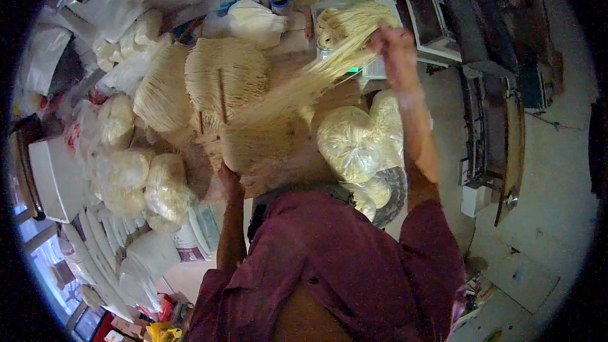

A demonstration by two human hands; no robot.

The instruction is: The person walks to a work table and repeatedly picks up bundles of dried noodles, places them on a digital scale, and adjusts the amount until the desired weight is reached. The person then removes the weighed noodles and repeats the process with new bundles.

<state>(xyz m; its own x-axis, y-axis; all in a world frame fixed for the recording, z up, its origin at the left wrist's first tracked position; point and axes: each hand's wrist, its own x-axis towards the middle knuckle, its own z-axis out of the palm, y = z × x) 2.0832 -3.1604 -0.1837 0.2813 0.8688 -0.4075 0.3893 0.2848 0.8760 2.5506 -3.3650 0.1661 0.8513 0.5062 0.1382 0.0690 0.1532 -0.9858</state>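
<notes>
My right hand (393, 42), blurred by motion, is raised at the upper right and grips a long bunch of pale noodles (332, 69). The strands slant down left towards a broad, blurred layer of noodles (266, 145) above the table. At that layer's near left corner, my left hand (231, 178) is closed around the near end of a thin wooden stick (221, 95); noodles partly hide the stick. Beyond my right hand's bunch, more coiled noodles (329, 23) lie in a clear tray, with a small green-lit display (353, 70) below it.
Cut noodle heaps (228, 69) lie on the wooden table (285, 175) at the left. Bagged noodles (349, 140) sit at the right edge, and more bags (166, 190) at the left. A blue-rimmed cup (280, 1) stands at the back. A white box (54, 180) is far left.
</notes>
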